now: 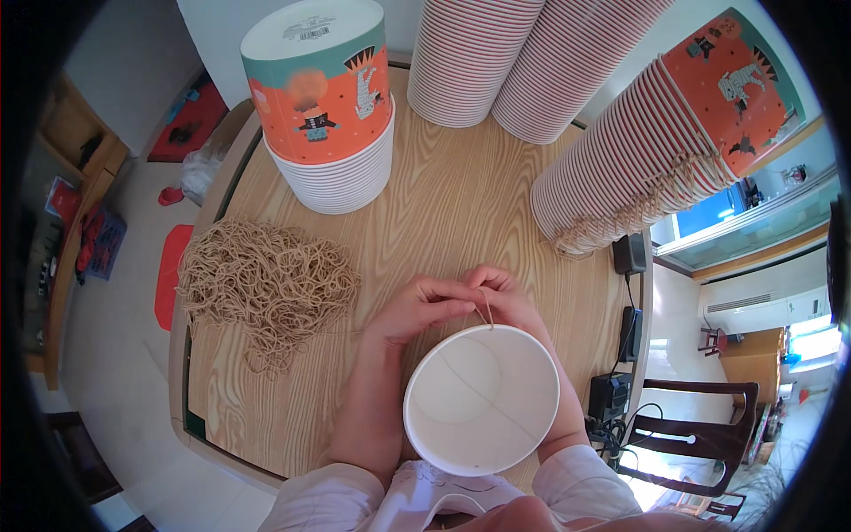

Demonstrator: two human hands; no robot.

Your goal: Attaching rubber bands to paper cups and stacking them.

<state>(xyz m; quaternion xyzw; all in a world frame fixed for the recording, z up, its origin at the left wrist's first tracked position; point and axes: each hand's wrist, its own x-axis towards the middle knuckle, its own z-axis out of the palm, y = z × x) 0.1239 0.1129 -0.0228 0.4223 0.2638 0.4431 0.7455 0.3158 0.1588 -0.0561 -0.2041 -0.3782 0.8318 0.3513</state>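
Observation:
A white paper bucket (461,395) is tilted toward me at the table's near edge, its open mouth facing up. A thin tan string (489,312) rises in a loop at the bucket's far rim. My left hand (423,308) and my right hand (503,294) meet just beyond that rim, fingers closed in a pinch on the string. A faint strand or line crosses the inside of the bucket. To the left of my left hand lies a loose heap of tan strings (270,288).
Upside-down orange and teal paper buckets (319,124) stand stacked at far left. Tall bucket stacks (470,53) rise at the back. Another stack (629,146), with strings along its side, leans at right. Black power adapters (610,395) and a dark chair (696,439) are at right.

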